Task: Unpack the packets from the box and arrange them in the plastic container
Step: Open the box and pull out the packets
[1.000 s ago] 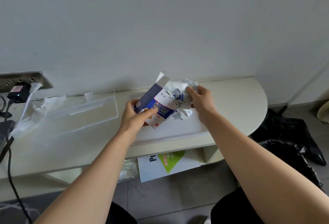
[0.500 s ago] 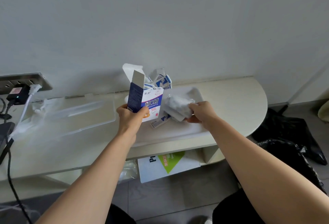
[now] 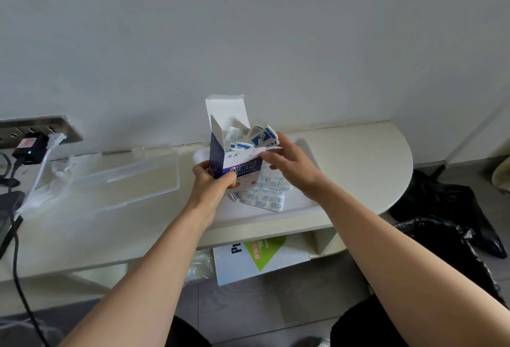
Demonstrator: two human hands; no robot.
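The plastic container [image 3: 310, 153] lies on the shelf [image 3: 358, 159], toward its right end and close to the back edge. Loose packets [image 3: 266, 194] lie in a heap in the container, near its front. The left hand [image 3: 212, 185] holds the box [image 3: 234, 159] upright over the container's left part. The right hand [image 3: 289, 164], just right of the box, pinches the packets [image 3: 262, 135] that stick out of its top. A lid [image 3: 124, 178] lies flat on the shelf, left of the container. A carton [image 3: 262, 259] sits under the shelf.

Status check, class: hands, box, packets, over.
Left hand grips box. Right hand pinches packets at its open top. Container holds loose packets. Nothing in the way.
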